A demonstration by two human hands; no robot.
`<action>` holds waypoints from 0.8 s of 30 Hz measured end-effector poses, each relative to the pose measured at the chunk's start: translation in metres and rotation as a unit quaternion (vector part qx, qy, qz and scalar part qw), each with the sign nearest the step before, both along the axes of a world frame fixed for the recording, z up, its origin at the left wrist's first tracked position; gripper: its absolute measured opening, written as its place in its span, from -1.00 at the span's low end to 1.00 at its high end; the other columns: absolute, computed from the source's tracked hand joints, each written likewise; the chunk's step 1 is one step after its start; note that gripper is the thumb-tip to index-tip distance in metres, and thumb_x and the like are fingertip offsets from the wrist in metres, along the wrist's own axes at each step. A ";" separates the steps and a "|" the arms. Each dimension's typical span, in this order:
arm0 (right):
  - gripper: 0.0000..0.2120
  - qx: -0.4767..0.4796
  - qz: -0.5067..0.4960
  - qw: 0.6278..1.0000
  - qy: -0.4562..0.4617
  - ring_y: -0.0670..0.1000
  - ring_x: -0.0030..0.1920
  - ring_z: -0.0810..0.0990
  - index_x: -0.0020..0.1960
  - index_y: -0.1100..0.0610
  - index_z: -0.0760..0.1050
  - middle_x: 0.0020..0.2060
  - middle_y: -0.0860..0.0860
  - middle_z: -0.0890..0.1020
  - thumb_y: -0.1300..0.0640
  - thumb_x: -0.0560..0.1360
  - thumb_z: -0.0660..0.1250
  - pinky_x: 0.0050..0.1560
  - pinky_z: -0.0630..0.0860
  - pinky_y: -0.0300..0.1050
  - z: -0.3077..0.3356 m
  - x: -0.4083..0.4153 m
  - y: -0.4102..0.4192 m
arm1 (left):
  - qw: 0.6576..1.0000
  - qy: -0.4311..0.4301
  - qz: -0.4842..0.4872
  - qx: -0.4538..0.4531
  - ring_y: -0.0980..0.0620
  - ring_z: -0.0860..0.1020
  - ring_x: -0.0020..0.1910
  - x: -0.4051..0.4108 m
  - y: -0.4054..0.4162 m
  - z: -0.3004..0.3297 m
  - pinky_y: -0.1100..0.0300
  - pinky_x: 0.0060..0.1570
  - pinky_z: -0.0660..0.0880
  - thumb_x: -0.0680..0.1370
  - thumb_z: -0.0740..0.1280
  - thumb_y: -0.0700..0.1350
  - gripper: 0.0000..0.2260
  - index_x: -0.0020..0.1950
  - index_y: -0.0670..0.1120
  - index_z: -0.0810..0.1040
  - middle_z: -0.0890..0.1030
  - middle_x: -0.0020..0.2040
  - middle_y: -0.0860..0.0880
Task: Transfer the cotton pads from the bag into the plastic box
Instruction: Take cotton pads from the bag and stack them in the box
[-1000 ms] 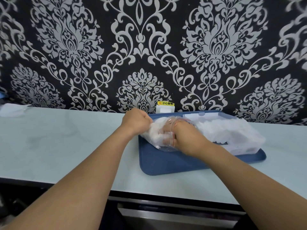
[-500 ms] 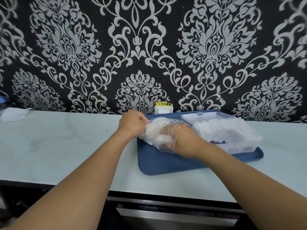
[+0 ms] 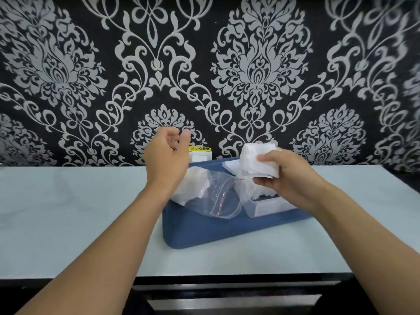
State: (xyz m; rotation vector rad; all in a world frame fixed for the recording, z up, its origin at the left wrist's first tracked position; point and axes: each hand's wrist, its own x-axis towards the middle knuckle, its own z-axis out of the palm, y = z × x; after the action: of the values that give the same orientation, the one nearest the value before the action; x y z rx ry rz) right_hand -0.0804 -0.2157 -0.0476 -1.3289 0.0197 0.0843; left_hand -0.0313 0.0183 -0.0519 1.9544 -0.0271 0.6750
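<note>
Hand (image 3: 289,178) near yellow label (image 3: 200,148), perhaps "小心触电"

Both forearms were bare to the frame's edge; no sleeves showed. The left hand (image 3: 167,155) and right hand (image 3: 288,178) wore no gloves, rings or watch.
</note>
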 end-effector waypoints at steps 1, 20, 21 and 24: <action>-0.72 0.035 -0.002 0.999 0.005 0.05 0.01 0.65 0.25 0.22 0.51 0.04 0.13 0.65 0.29 0.54 0.26 -0.08 0.62 -0.07 0.001 -0.004 0.004 | 0.996 -0.004 -0.053 -0.072 0.21 0.58 0.02 -0.013 -0.018 0.013 0.28 0.06 0.52 0.61 0.32 0.11 -0.71 0.20 -0.05 0.56 0.61 0.05 0.13; -0.48 -0.005 -0.298 0.953 0.062 0.05 -0.17 0.69 -0.21 0.09 0.62 -0.32 0.00 0.71 -0.29 0.58 0.15 -0.05 0.59 -0.02 -0.002 -0.001 0.016 | 0.956 0.086 -0.273 -0.066 0.20 0.53 0.22 -0.049 -0.147 -0.012 0.11 0.30 0.48 0.68 0.14 -0.17 -0.74 0.34 -0.01 0.47 0.56 0.22 0.11; -0.49 -0.001 -0.299 0.952 0.063 0.05 -0.19 0.69 -0.24 0.09 0.61 -0.39 -0.02 0.69 -0.28 0.58 0.17 -0.04 0.60 -0.02 -0.001 -0.002 0.016 | 0.955 0.091 -0.270 -0.080 0.28 0.53 0.16 -0.049 -0.148 -0.013 0.20 0.24 0.49 0.68 0.11 -0.22 -0.72 0.33 -0.03 0.47 0.56 0.19 0.12; -0.46 -0.063 -0.298 0.952 0.027 0.04 -0.14 0.69 -0.25 0.10 0.61 -0.34 -0.03 0.71 -0.28 0.59 0.12 0.09 0.60 0.08 -0.002 -0.002 0.020 | 0.943 0.112 -0.269 -0.161 0.41 0.55 0.02 -0.048 -0.152 -0.014 0.44 -0.07 0.50 0.69 0.10 -0.22 -0.74 0.29 -0.05 0.50 0.59 0.13 0.12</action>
State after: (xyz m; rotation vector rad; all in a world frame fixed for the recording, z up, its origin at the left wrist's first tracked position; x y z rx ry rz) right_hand -0.0828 -0.1957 -0.0496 -1.3989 0.4767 -0.3993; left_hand -0.0793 -0.1336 -0.0655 1.5932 -0.2830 0.0837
